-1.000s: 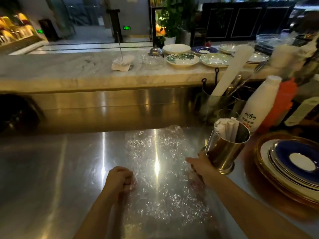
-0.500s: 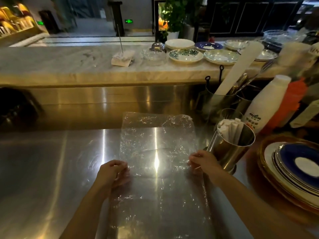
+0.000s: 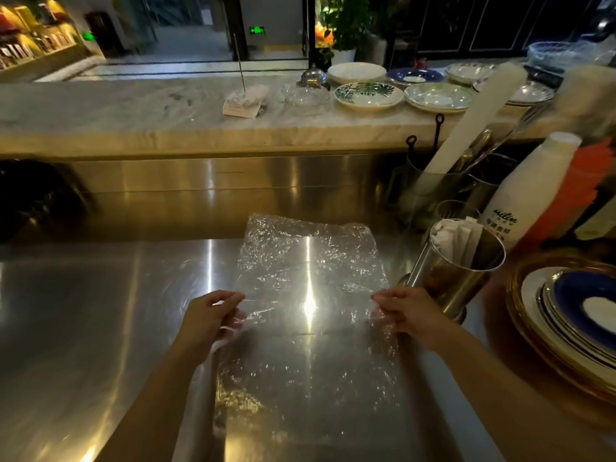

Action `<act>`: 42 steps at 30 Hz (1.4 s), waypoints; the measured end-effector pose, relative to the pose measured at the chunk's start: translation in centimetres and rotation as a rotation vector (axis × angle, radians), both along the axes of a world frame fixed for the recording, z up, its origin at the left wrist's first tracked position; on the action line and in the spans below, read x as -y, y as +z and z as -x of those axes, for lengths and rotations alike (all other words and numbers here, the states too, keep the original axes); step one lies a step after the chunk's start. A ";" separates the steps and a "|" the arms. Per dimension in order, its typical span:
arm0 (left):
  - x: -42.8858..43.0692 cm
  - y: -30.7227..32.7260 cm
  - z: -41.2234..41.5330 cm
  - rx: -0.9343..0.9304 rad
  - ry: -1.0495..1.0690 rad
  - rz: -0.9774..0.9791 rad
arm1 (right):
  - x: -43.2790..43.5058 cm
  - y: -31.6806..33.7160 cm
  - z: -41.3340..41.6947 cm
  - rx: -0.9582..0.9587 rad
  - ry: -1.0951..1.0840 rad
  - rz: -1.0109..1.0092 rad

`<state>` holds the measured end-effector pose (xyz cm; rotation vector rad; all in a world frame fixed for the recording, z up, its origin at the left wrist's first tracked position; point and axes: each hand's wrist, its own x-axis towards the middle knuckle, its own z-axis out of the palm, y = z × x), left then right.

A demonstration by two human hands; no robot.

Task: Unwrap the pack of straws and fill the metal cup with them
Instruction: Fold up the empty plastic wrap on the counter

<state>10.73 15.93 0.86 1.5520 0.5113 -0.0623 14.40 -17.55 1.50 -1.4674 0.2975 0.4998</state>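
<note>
A clear, crinkled plastic wrapper lies spread on the steel counter, its far half folded up and toward me. My left hand pinches its left edge and my right hand pinches its right edge. Just right of my right hand stands the shiny metal cup, tilted slightly, with several white paper-wrapped straws standing inside it.
A white bottle and an orange bottle stand behind the cup, beside metal utensil holders. Stacked plates sit at the right. A marble ledge with plates and a receipt spike runs across the back.
The wrapper lay flat under my hands; now both hands have lifted its edges and folded the far part up and over. The cup has not moved.
</note>
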 end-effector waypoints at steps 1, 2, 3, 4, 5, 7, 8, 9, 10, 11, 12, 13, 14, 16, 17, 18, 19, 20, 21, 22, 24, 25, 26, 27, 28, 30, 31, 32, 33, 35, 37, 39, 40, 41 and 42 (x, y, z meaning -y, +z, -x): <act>-0.2 0.1 -0.1 0.021 0.000 -0.036 | 0.0 0.1 -0.1 0.005 -0.005 -0.011; -0.4 0.1 -0.2 0.044 -0.002 -0.052 | 0.0 0.2 -0.3 0.012 -0.009 -0.022; -0.6 0.3 -0.3 0.064 -0.014 -0.050 | 0.1 0.2 -0.4 0.013 -0.012 -0.042; -0.8 0.4 -0.2 0.080 -0.039 -0.039 | 0.1 0.2 -0.6 0.009 -0.012 -0.072; -1.0 0.6 -0.2 0.094 -0.074 -0.023 | 0.1 0.3 -0.7 0.006 -0.008 -0.106; -1.6 0.9 0.0 0.119 -0.142 0.003 | 0.2 0.4 -0.9 0.014 0.016 -0.153; -1.9 1.1 0.0 0.129 -0.162 0.013 | 0.3 0.5 -1.0 0.024 0.032 -0.159; -2.2 1.2 0.0 0.140 -0.168 0.026 | 0.3 0.7 -1.1 0.034 0.048 -0.161; -2.4 1.3 0.1 0.149 -0.161 0.038 | 0.4 0.9 -1.1 0.044 0.060 -0.160; -2.4 1.4 0.0 0.157 -0.146 0.046 | 0.3 1.1 -1.2 0.049 0.068 -0.162; -2.5 1.5 0.0 0.164 -0.124 0.050 | 0.2 1.2 -1.3 0.049 0.066 -0.167; -2.4 1.5 -0.1 0.177 -0.104 0.051 | 0.1 1.4 -1.3 0.046 0.059 -0.174; -2.3 1.5 -0.2 0.191 -0.086 0.051 | -0.1 1.5 -1.4 0.045 0.047 -0.175; -2.1 1.6 -0.2 0.221 -0.066 0.033 | -0.5 1.8 -1.5 0.053 0.018 -0.165; -1.9 1.7 -0.2 0.234 -0.068 0.017 | -0.7 2.0 -1.6 0.073 0.003 -0.155; -1.7 1.9 -0.2 0.244 -0.073 0.006 | -0.8 2.1 -1.6 0.103 -0.008 -0.134; -1.6 2.2 -0.1 0.250 -0.074 0.003 | -1.0 2.3 -1.6 0.139 -0.012 -0.105; -1.6 2.4 -0.2 0.245 -0.059 -0.004 | -1.0 2.4 -1.6 0.178 -0.009 -0.071; -1.6 2.5 -0.2 0.239 -0.040 -0.007 | -1.1 2.6 -1.5 0.218 -0.001 -0.038; -1.6 2.6 -0.3 0.233 -0.023 -0.003 | -1.1 2.8 -1.4 0.253 0.013 -0.003; -1.2 3.0 -0.4 0.225 0.013 0.010 | -1.1 2.9 -1.2 0.317 0.054 0.081; -1.0 3.1 -0.5 0.229 0.033 0.026 | -1.1 3.1 -1.1 0.348 0.068 0.117; -0.8 3.3 -0.4 0.231 0.048 0.054 | -1.1 3.3 -1.0 0.374 0.066 0.133; -0.6 3.5 -0.4 0.230 0.057 0.091 | -1.1 3.4 -1.0 0.390 0.055 0.130; -0.5 3.6 -0.4 0.212 0.055 0.137 | -1.0 3.6 -0.9 0.403 0.038 0.118; -0.5 3.8 -0.3 0.111 0.000 0.239 | -0.9 3.7 -0.9 0.438 0.002 0.113; -0.7 3.8 -0.2 0.040 -0.037 0.267 | -0.8 3.6 -0.8 0.458 -0.013 0.125; -0.9 4.0 0.0 -0.018 -0.075 0.278 | -0.7 3.7 -0.8 0.476 -0.023 0.135; -1.0 4.1 0.3 -0.058 -0.118 0.281 | -0.6 3.8 -0.7 0.491 -0.026 0.140; -1.2 4.4 1.0 -0.070 -0.215 0.279 | -0.5 4.1 -0.5 0.510 -0.028 0.148; -1.3 4.5 1.6 -0.058 -0.265 0.233 | -0.6 4.4 -0.3 0.521 -0.029 0.175; -1.1 4.4 1.8 -0.092 -0.238 0.095 | -0.7 4.3 -0.3 0.547 0.002 0.246; -1.0 4.6 1.9 -0.086 -0.215 0.051 | -0.7 4.2 -0.2 0.561 0.024 0.288; -0.8 4.7 1.9 -0.050 -0.188 0.035 | -0.7 4.0 -0.2 0.579 0.054 0.336; -0.8 4.9 1.9 0.006 -0.162 0.021 | -0.6 3.9 -0.2 0.610 0.096 0.416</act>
